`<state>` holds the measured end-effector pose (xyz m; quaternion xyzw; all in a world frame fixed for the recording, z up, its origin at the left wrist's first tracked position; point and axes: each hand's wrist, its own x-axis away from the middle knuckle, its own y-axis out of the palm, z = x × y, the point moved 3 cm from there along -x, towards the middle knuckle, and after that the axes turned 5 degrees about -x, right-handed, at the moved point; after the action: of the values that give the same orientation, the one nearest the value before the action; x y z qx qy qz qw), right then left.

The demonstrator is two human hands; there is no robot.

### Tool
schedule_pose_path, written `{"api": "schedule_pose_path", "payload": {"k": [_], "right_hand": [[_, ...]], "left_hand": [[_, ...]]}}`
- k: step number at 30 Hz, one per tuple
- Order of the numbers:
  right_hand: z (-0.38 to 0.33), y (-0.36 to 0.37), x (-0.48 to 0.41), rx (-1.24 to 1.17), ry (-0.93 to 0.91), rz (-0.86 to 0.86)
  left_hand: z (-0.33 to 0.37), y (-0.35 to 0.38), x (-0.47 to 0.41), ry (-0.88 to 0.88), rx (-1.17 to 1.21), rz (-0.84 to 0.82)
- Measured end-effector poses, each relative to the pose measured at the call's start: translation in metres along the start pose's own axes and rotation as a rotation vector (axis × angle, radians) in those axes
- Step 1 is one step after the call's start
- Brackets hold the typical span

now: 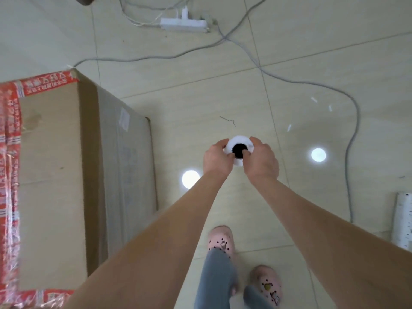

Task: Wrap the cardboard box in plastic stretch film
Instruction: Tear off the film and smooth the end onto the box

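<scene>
A large cardboard box (pixel 53 175) with red printed tape along its top edges stands on the floor at the left; clear film seems to cover its right side. To its right I hold a roll of stretch film (pixel 239 142) upright, seen end-on with its dark core facing me. My left hand (pixel 217 158) grips the roll's left side, thumb at the core. My right hand (pixel 260 160) grips the right side, thumb hooked into the core. The roll's length below my hands is hidden.
A white power strip (pixel 183 23) lies on the tiled floor at the back, with grey cables (pixel 353 130) snaking right and forward. A white object (pixel 403 219) sits at the right edge. My feet in pink clogs (pixel 220 239) stand below the roll.
</scene>
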<state>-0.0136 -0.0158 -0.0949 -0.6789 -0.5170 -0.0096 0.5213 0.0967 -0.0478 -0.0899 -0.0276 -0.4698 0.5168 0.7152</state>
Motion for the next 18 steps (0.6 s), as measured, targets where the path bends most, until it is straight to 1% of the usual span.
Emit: {"api": "schedule_pose_path", "payload": {"k": [2, 3, 4, 6, 7, 8, 10, 13, 15, 18], "right_hand": [[-0.003, 0.004, 0.004, -0.013, -0.004, -0.052], [-0.003, 0.005, 0.008, -0.013, -0.011, -0.051], [-0.004, 0.004, 0.014, 0.01, -0.042, -0.015], [-0.009, 0.001, 0.025, 0.129, -0.192, 0.098], [-0.012, 0.001, 0.032, 0.178, -0.296, 0.125], [-0.017, 0.004, 0.039, 0.201, -0.4, 0.115], [-0.026, 0.013, 0.054, 0.212, -0.556, 0.023], [-0.027, 0.031, 0.08, 0.228, -0.68, -0.123], [-0.02, 0.044, 0.095, 0.278, -0.733, -0.2], [-0.004, 0.064, 0.113, 0.335, -0.747, -0.281]], "left_hand": [[-0.003, -0.001, 0.002, -0.015, 0.027, -0.008], [-0.005, -0.002, 0.005, -0.017, 0.033, -0.008], [-0.008, -0.003, 0.008, -0.015, 0.036, 0.001], [-0.019, -0.005, 0.018, -0.023, 0.005, 0.049], [-0.026, -0.005, 0.024, -0.031, -0.028, 0.084], [-0.035, -0.006, 0.031, -0.036, -0.062, 0.125], [-0.056, -0.007, 0.049, -0.052, -0.114, 0.204], [-0.093, -0.005, 0.085, -0.155, -0.145, 0.299], [-0.117, -0.004, 0.107, -0.218, -0.16, 0.335], [-0.148, -0.002, 0.13, -0.305, -0.185, 0.385]]}}
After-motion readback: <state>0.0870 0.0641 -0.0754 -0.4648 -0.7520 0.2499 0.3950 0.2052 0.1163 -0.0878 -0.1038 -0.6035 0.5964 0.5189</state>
